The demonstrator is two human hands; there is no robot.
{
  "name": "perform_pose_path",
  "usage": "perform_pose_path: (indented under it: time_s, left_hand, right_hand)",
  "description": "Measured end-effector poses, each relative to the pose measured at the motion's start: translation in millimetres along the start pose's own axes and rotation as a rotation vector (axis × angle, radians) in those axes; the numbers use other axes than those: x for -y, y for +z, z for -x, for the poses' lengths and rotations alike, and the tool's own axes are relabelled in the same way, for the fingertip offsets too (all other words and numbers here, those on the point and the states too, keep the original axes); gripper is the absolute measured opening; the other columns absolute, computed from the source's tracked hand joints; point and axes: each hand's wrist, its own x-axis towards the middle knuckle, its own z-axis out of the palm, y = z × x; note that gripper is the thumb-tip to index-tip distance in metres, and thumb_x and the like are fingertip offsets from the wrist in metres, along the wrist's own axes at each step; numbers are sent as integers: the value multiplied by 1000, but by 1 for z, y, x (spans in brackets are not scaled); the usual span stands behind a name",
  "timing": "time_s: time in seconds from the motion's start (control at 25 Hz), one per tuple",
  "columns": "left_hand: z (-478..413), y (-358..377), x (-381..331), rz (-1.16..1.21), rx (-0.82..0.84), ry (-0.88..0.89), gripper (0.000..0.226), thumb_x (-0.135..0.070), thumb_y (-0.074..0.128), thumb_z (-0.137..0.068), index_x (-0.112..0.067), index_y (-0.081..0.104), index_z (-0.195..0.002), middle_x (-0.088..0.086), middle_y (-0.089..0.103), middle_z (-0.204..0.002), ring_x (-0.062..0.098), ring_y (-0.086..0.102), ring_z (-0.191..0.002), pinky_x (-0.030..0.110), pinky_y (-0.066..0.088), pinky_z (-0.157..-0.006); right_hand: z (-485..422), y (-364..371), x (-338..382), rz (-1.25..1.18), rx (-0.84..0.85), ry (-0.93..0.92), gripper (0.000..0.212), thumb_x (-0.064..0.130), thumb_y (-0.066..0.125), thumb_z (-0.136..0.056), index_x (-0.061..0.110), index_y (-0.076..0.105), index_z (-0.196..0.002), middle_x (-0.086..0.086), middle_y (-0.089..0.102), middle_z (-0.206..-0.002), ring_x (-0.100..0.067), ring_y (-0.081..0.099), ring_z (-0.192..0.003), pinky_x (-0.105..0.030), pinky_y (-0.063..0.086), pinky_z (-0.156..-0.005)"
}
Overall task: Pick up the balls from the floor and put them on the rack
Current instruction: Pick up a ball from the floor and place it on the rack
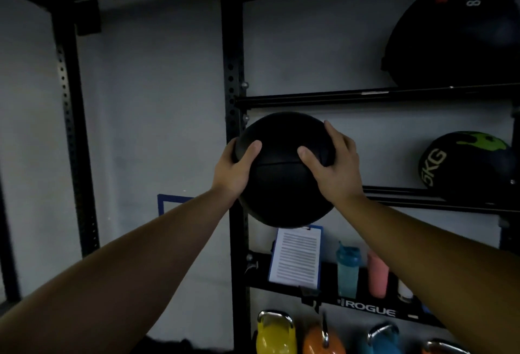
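Note:
A plain black medicine ball [284,182] is held up in front of the black rack [234,72], just right of its upright post and below the upper shelf rails [365,97]. My left hand [235,169] grips the ball's left side and my right hand [333,166] grips its right side, thumbs on the near face. A black ball marked 8KG [455,38] rests on the upper rails at the right. A black ball marked 5KG with green print [467,165] sits on the middle rails [439,198].
A lower shelf marked ROGUE [371,310] carries a clipboard with paper [295,258], a teal bottle [348,273] and a pink bottle [378,274]. Yellow [275,334], orange [323,339] and blue [384,339] kettlebells stand below. A second rack upright [70,105] rises at the left against the grey wall.

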Motion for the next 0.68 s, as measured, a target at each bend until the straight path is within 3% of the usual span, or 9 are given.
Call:
perform_pose_path:
  time_s: [0.24,0.52,0.68]
  left_hand:
    - [-47,5,21,3,-5,28,89,-85,70,-64,-36,65,-138,-11,73,-123,17,70,-114,47,57,-106]
    - [-163,10,25,20,61,150,106,-93,70,-60,-32,59,-147,1,68,-138,23,67,-124,48,55,-110]
    - [-215,9,71,21,91,144,123,-101,67,-49,-32,57,-150,2,67,-142,24,66,-126,47,55,-109]
  right_hand:
    - [-35,29,-25,-28,-10,-14,98,86,60,-69,47,34,-155,0,34,-155,-28,36,-143,-49,36,-116]
    - [-122,69,-38,2,-126,-80,98,88,60,-70,50,30,-155,5,30,-158,-24,28,-146,-41,31,-109]
    - [-147,112,-78,21,-145,-71,98,86,62,-72,50,29,-156,3,32,-155,-25,32,-144,-44,35,-111]
